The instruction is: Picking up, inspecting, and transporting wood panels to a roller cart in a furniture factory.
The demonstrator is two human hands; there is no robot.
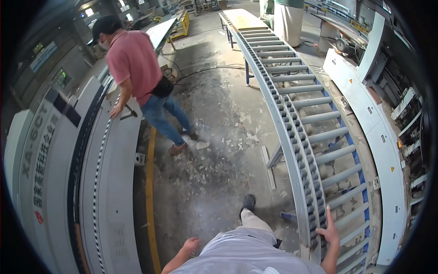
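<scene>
My right hand (330,233) is at the side of a long roller conveyor (325,157), next to its rail of small dark wheels (311,201). One finger points forward along the rollers and the thumb is spread toward the rail; no object is in this hand. Whether the fingers rest on the rail or hover just over it, I cannot tell. Low at my left side hangs my left hand (191,244), its fingers curled in, touching nothing and with nothing visible in it.
Ahead on the left, a person (137,68) in a pink shirt and dark cap leans a hand on a long white machine (116,182). A yellow floor line (150,196) runs beside it. White machine cabinets (365,118) stand right of the conveyor. Cables (205,69) cross the worn floor ahead.
</scene>
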